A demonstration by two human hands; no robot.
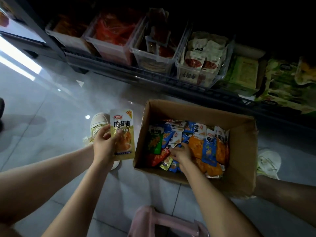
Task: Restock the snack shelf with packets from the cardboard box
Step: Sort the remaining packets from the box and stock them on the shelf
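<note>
Fingers on left hand [104, 147] are gripping one yellow packet [122, 127] left of cardboard box [242, 147]; right hand [182, 153] is reaching inside it, grasp unclear.

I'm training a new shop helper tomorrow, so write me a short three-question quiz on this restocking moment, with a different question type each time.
1. True or false: the left hand holds the pale yellow foil packet outside the brown cardboard box.
2. Where is the right hand?
A. Holding the yellow packet too
B. Inside the box, on the loose mixed-colour packets
C. Resting on the box's rim
3. Fill the gap: the dark wire shelf keeps its snacks in clear plastic ____.

Key:
1. True
2. B
3. bins
</note>
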